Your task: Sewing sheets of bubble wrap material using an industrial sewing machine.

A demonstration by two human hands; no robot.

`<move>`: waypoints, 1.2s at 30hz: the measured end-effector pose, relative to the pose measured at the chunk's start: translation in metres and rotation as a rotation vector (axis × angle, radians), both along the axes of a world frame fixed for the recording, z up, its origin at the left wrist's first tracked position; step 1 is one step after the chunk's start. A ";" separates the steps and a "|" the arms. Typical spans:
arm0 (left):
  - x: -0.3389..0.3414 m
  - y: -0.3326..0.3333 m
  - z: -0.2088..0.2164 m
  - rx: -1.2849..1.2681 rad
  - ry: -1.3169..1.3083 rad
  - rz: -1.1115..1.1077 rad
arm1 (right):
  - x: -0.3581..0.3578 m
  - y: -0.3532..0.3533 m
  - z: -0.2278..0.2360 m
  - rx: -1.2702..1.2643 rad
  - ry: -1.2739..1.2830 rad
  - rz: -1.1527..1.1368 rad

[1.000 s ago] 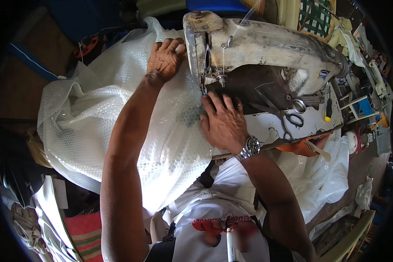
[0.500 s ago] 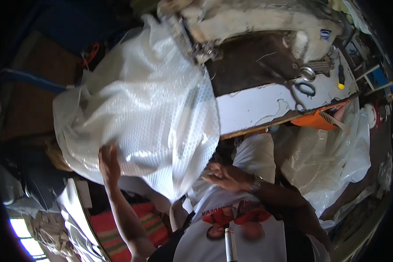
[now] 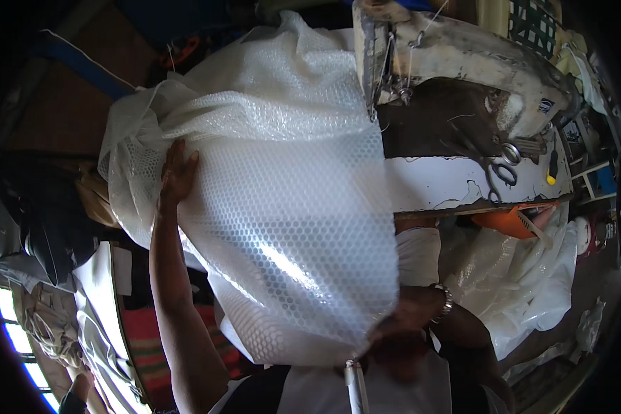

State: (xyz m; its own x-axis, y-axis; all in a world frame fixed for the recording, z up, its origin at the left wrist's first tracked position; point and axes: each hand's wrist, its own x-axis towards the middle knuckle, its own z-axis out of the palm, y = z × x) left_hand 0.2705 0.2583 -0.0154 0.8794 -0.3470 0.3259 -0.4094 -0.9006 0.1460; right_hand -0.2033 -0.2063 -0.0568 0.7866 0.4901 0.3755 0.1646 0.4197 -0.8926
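Observation:
A large sheet of clear bubble wrap (image 3: pixel 283 200) spreads across the middle, its top edge under the head of an old, worn sewing machine (image 3: pixel 462 58). My left hand (image 3: pixel 179 172) rests on the sheet's left part, fingers stretched out over the plastic. Low on the right, my right hand (image 3: pixel 410 308), with a bracelet at its wrist, grips the near right corner; motion blurs its fingers. Between the hands the wrap lies smooth and pulled fairly taut, while its far part is bunched in folds.
Scissors (image 3: pixel 493 171) and a yellow-tipped screwdriver (image 3: pixel 552 169) lie on the chipped white tabletop (image 3: pixel 428 186). An orange plastic container (image 3: pixel 507 221) hangs below its edge. More clear plastic (image 3: pixel 510 276) is heaped at right. A cigarette (image 3: pixel 356 386) juts up at the lower edge. Another person's hand (image 3: pixel 83 386) shows lower left.
My left hand has slid farther up the sheet. My right hand has taken the near corner and drawn it toward me, flattening the wrap. The view has shifted, so the machine appears farther right.

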 end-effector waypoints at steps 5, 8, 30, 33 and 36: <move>0.029 0.007 0.010 0.018 -0.060 -0.206 | 0.060 0.048 -0.083 -1.097 0.295 -0.279; -0.019 -0.063 0.050 0.534 0.119 0.079 | 0.068 0.036 -0.028 -1.449 0.157 -0.401; -0.101 -0.313 0.085 0.400 -0.186 -0.877 | 0.174 -0.024 0.077 -1.102 -0.430 -1.052; -0.107 -0.329 0.091 0.336 -0.320 -0.898 | 0.179 -0.029 0.066 -1.281 -0.432 -1.075; -0.104 -0.336 0.084 0.368 -0.268 -0.975 | 0.179 -0.029 0.067 -1.389 -0.390 -1.014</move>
